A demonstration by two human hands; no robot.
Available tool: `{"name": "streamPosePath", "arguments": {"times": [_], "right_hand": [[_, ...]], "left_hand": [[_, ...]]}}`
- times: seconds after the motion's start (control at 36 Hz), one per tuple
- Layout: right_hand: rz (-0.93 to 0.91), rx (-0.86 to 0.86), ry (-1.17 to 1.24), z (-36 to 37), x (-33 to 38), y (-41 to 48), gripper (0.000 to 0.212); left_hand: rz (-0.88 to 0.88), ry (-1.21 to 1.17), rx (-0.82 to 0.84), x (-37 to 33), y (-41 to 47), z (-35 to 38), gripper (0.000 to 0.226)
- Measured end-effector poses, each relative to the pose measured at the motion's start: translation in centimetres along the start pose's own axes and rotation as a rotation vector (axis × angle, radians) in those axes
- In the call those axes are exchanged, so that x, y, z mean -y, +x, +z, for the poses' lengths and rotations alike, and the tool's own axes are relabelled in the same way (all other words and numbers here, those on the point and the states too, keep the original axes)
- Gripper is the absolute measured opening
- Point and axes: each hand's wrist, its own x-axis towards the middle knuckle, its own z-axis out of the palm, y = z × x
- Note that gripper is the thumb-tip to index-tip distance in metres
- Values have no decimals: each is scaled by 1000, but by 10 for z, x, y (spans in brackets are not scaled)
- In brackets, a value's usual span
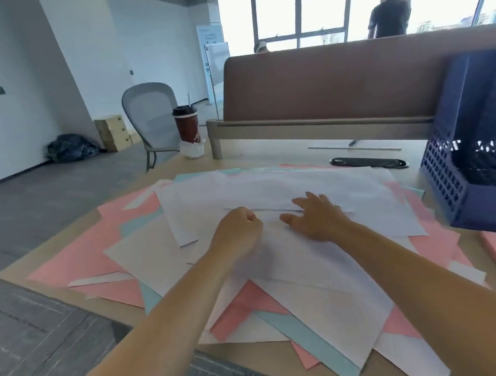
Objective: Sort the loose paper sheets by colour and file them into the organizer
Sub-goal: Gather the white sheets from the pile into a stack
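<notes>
The loose paper sheets (163,265) lie in one wide, untidy pile directly under both hands and spread out on every side of them. The top white sheet (285,184) lies just beyond the fingertips, with its long axis running across from left to right. The right hand (316,219) lies flat on it with spread fingers. The left hand (238,228) is curled like a fist at the near edge of this sheet; I cannot tell if it pinches the edge.

The organizer (458,185) stands to the right of the right hand and a little farther away, so I judge the right hand is the nearer one for filing.

The sheets are thin, matte rectangles in white, pink (75,265) and light blue (309,336), overlapping at many angles. They will probably slide easily. The organizer is dark blue hard plastic with a grid of holes and upright dividers.
</notes>
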Motion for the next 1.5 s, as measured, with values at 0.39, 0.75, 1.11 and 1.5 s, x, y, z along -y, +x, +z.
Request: {"name": "streamPosePath", "arguments": {"times": [0.39, 0.75, 1.11, 1.5], "right_hand": [[20, 131, -220, 9, 35, -11, 68], [-9, 135, -177, -5, 44, -55, 71], [-55, -90, -205, -5, 44, -87, 43], [105, -62, -13, -13, 17, 16, 67]], "left_hand": [[26, 63, 82, 10, 23, -16, 16], [70, 123, 110, 13, -1, -27, 36], [120, 194, 106, 8, -19, -15, 47], [110, 297, 119, 20, 26, -24, 48]]}}
